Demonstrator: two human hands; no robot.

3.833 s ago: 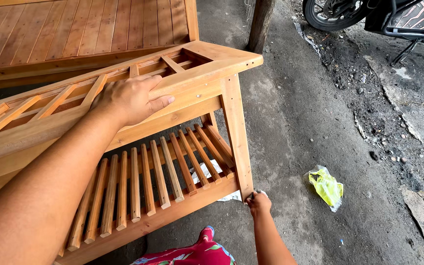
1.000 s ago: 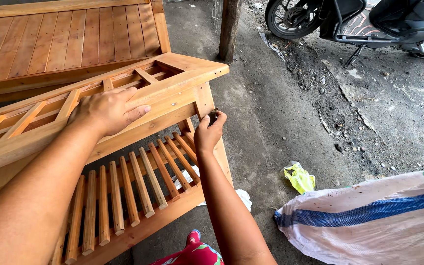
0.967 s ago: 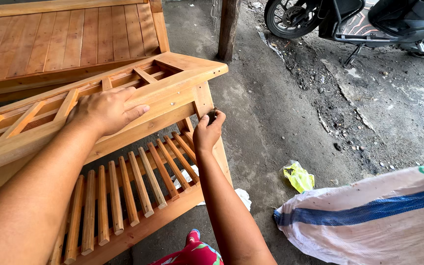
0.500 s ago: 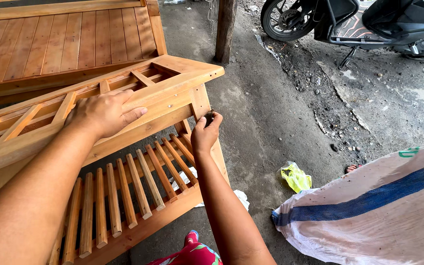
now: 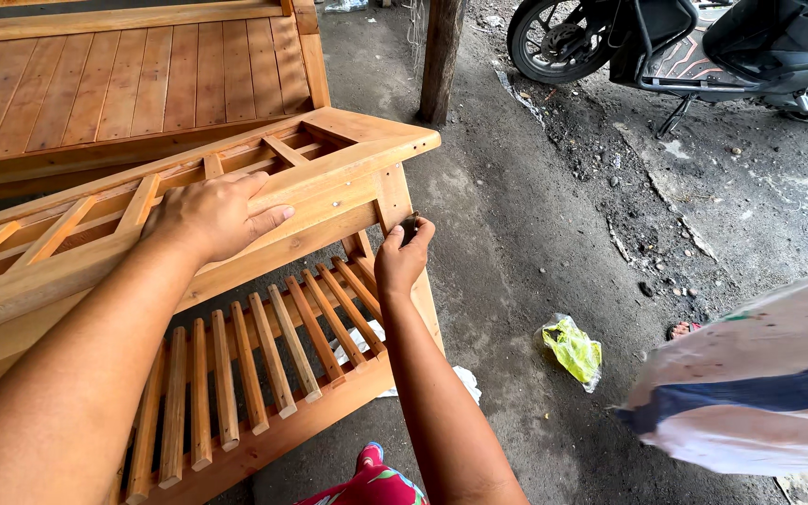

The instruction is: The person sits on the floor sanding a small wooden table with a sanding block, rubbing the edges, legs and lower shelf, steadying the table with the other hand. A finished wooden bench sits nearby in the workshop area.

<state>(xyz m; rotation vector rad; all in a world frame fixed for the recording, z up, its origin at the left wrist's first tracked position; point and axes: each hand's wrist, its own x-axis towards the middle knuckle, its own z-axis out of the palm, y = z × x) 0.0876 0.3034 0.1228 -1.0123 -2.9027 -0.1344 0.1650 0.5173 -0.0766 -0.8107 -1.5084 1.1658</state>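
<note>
Left hand (image 5: 212,217) flat on wooden frame (image 5: 329,187).

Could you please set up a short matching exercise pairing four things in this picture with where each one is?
Things:
1. left hand
2. right hand
3. yellow-green bag
4. scooter

Places:
A. crumpled on the concrete floor, right of the wooden frame
B. flat on the frame's top rail
C. parked at the top right
D. fingers pinching a small dark piece at the frame's upright leg

Pairs: 1-B, 2-D, 3-A, 4-C
</note>
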